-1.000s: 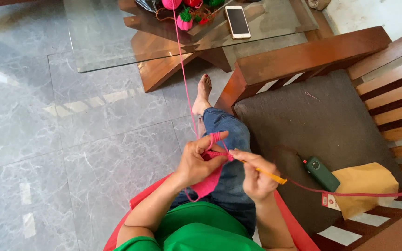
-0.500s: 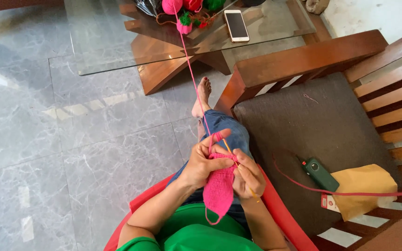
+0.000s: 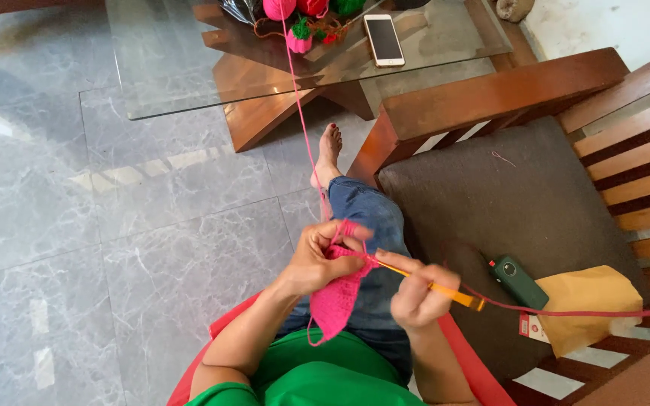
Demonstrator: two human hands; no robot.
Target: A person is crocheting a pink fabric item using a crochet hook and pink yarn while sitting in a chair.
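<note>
The left hand (image 3: 317,259) is curled around the top edge of a small pink crocheted piece (image 3: 336,297), fingers pinching the fabric while the rest of it hangs down below the hand over the blue denim knee (image 3: 370,218). Just to its right, the right hand (image 3: 419,293) is closed in a pencil-like grip on a slim yellow crochet hook (image 3: 430,286), whose tip meets the pink work right beside the left fingers and whose back end pokes out past the right hand. A thin pink yarn strand (image 3: 302,128) runs up from the left hand, away from the body, to the pink yarn ball (image 3: 278,7) on the glass-topped wooden table (image 3: 189,68). A white smartphone (image 3: 384,39) lies there too. Right of the right hand, on the dark seat cushion (image 3: 520,195), sit a dark green handheld device (image 3: 518,280) and a yellow paper packet (image 3: 588,304).
</note>
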